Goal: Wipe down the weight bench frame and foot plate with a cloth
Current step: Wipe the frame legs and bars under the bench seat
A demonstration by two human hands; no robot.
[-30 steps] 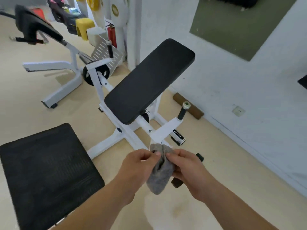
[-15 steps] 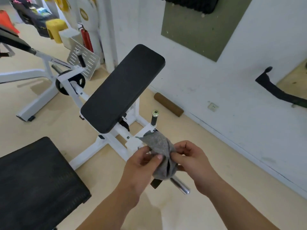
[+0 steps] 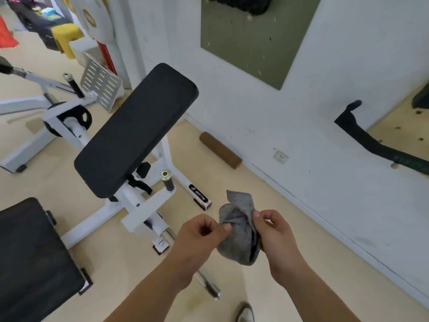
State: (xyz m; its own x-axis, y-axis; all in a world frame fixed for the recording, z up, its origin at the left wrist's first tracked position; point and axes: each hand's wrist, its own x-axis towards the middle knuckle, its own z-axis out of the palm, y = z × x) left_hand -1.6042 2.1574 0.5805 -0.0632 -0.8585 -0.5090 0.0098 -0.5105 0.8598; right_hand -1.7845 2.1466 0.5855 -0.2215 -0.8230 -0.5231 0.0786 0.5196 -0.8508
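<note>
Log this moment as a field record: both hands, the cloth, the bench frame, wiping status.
left hand: pinches one edge of the cloth
right hand: grips the cloth's other side
cloth: grey, bunched, held in the air between the hands
bench frame: white, to the left of the hands, untouched
pad: black, tilted
wiping: not yet begun

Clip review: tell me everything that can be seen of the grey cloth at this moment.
The grey cloth looks like soft, heathered fabric. It is bunched and creased, with one corner sticking up and its bulk hanging in a rounded fold. It is held in the air above the floor, clear of the white bench frame. The left hand pinches its left edge and the right hand grips its right side. Nothing else touches it.
</note>
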